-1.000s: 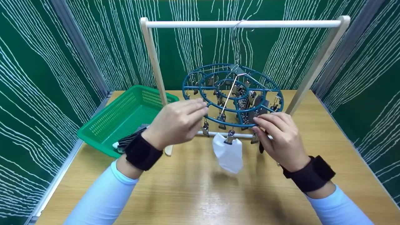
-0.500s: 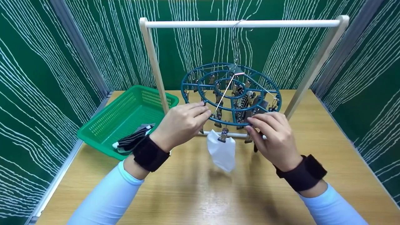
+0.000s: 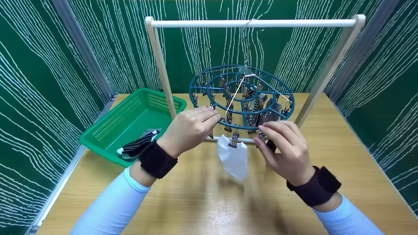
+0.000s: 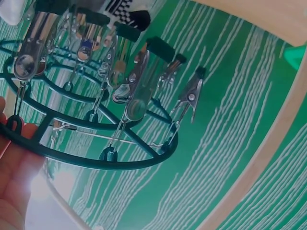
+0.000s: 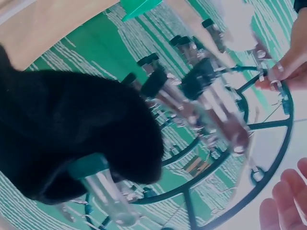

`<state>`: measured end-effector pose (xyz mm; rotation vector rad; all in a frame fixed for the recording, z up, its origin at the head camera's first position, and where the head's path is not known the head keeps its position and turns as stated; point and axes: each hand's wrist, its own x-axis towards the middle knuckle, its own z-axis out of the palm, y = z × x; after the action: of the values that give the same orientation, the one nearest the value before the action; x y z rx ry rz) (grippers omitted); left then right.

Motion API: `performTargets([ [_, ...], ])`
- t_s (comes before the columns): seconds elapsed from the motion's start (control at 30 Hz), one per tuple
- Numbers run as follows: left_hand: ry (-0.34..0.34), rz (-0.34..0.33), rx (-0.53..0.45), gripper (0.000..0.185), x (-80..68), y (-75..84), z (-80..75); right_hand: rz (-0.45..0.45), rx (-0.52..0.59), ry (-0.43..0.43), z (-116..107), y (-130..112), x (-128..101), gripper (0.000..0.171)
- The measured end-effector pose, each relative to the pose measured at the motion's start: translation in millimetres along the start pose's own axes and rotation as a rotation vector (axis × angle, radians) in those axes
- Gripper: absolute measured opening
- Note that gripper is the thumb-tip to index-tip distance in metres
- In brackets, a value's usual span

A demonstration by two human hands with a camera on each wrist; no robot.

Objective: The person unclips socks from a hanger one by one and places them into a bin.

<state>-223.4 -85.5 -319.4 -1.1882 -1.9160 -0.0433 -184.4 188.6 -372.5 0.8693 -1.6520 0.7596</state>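
The fingers of my left hand [image 3: 192, 129] pinch the rim of the round hanger [image 3: 240, 126]; those of my right hand [image 3: 289, 151] sit loosely parted near that rim, holding nothing I can see; the white cloth [image 3: 233, 160] dangles from its clip — done, I judge; black cloth [image 5: 96, 129] hangs clipped too; farther in, checked cloth [image 3: 257, 103] is up; left to do, seemingly — the striped cloth [image 3: 138, 144] inside the green basket [image 3: 134, 122]; several clips [image 4: 145, 88] are bare.

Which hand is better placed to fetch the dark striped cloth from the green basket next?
Probably the left hand: it is nearer the dark striped cloth in the green basket, though it grips the round hanger and must release it. The right hand looks free but is farther.
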Motion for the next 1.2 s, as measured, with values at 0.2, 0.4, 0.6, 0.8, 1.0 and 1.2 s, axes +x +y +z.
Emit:
performTargets([
  [0.2,-0.015,-0.008,0.008,0.012,0.0,-1.4,-0.2,-0.029,0.053,-0.047,6.7,-10.1,-5.3,0.031],
  [0.4,-0.04,-0.027,-0.01,0.012,0.3,-1.6,-0.6,0.094,0.011,-0.229,8.3,-16.6,-13.0,0.043],
  [0.6,-0.034,-0.033,-0.009,0.012,-1.2,-1.2,1.9,0.182,-0.009,-0.329,15.6,-17.5,-16.6,0.037],
  [0.8,-0.034,-0.034,-0.011,0.013,-1.8,-1.1,2.7,0.272,0.015,-0.372,25.2,-17.3,-15.2,0.037],
  [1.0,-0.009,-0.04,-0.023,0.012,-2.9,-1.7,3.3,0.324,0.076,-0.388,33.9,-12.1,-11.8,0.029],
  [1.2,-0.003,-0.06,-0.043,0.012,-6.3,-1.1,5.3,0.386,0.116,-0.412,38.0,-8.6,-11.0,0.025],
])
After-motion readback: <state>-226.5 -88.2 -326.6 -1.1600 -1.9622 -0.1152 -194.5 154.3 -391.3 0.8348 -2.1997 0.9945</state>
